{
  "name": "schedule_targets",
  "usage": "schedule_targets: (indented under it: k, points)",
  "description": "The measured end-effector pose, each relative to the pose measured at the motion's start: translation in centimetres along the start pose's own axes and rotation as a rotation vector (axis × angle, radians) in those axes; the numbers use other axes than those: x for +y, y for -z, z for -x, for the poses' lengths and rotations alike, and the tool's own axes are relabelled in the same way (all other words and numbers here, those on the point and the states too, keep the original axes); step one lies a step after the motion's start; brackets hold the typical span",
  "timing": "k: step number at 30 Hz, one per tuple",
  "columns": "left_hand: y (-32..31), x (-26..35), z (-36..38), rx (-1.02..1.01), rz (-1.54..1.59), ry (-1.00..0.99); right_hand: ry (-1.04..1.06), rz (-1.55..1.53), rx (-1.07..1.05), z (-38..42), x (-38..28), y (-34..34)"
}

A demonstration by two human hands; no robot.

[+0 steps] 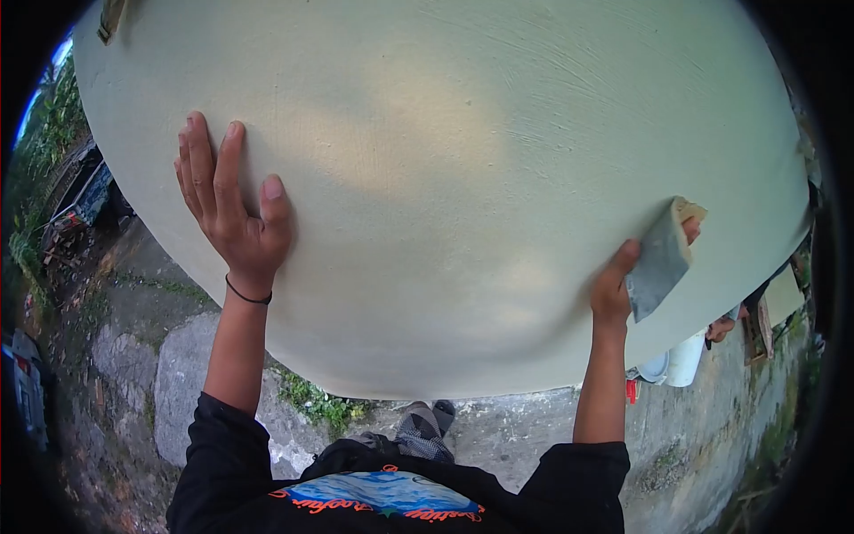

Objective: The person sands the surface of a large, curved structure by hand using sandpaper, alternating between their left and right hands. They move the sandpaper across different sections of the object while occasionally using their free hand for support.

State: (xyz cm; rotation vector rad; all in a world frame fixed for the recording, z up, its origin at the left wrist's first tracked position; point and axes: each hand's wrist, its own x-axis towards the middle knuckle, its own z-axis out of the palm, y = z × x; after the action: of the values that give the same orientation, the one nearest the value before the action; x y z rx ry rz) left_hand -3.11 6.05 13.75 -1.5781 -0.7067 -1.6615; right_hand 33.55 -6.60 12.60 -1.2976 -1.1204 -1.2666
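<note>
A large, pale cream-green panel with a smooth, curved look fills most of the view. Its surface carries fine scratches and small bumps. My left hand lies on its left part, fingers spread and holding nothing. On the right, my right hand grips a sheet of sandpaper, grey on one face and tan at its curled edge. The sandpaper is against the panel. Its sheet hides most of my fingers, with only the tips showing past the edge.
Another person's hand shows beyond the panel's right edge. Near it stand a white bucket and a wooden piece. Cracked concrete ground lies below, with weeds by my feet. Piled clutter sits at left.
</note>
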Motion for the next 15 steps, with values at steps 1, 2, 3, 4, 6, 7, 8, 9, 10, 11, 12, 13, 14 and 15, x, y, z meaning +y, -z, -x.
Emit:
schedule_targets:
  k: [1, 2, 3, 4, 6, 7, 8, 9, 10, 11, 12, 13, 14, 15]
  points:
    - [0.1, 0.1, -0.1, -0.025, -0.008, -0.018, -0.006, 0.005, -0.002, 0.7, 1.5, 0.4]
    - [0.2, 0.2, -0.1, -0.029, -0.005, -0.016, 0.348, 0.071, -0.115, 1.1, 4.5, 0.9]
    - [0.1, 0.1, -0.2, -0.020, -0.006, -0.020, 0.708, 0.136, -0.220, 0.7, 7.1, 1.2]
    - [0.0, 0.1, -0.2, -0.017, -0.006, -0.024, 0.591, 0.070, -0.222, -0.6, 8.1, 1.6]
    - [0.0, 0.3, -0.2, -0.025, -0.012, -0.016, -0.098, -0.179, -0.193, -2.5, 10.5, 1.2]
    - [0.1, 0.4, -0.3, -0.025, -0.023, -0.008, -0.587, -0.413, -0.089, -3.6, 10.8, 0.9]
    - [0.1, 0.4, -0.3, -0.022, -0.022, -0.008, -0.920, -0.424, -0.013, -5.6, 11.3, 1.3]
    - [0.0, 0.3, -0.3, -0.026, -0.026, -0.009, -1.022, -0.577, 0.080, -7.0, 11.3, 1.1]
    - [0.1, 0.3, -0.2, -0.030, -0.027, -0.009, -1.023, -0.572, 0.082, -7.2, 10.1, 0.7]
    - [0.1, 0.3, -0.2, -0.027, -0.023, -0.008, -0.882, -0.437, 0.155, -6.9, 8.4, 0.0]
    - [0.1, 0.3, -0.1, -0.026, -0.020, -0.010, -0.738, -0.307, 0.227, -6.6, 6.3, -0.7]
    - [0.1, 0.3, -0.2, -0.025, -0.018, -0.013, -0.334, -0.270, 0.166, -5.5, 3.5, -1.1]
    - [0.1, 0.3, -0.1, -0.017, -0.017, -0.015, 0.067, -0.223, 0.101, -4.1, 1.9, -1.0]
    - [0.1, 0.3, -0.2, -0.021, -0.020, -0.010, 0.445, -0.025, -0.032, -3.0, 3.2, -0.6]
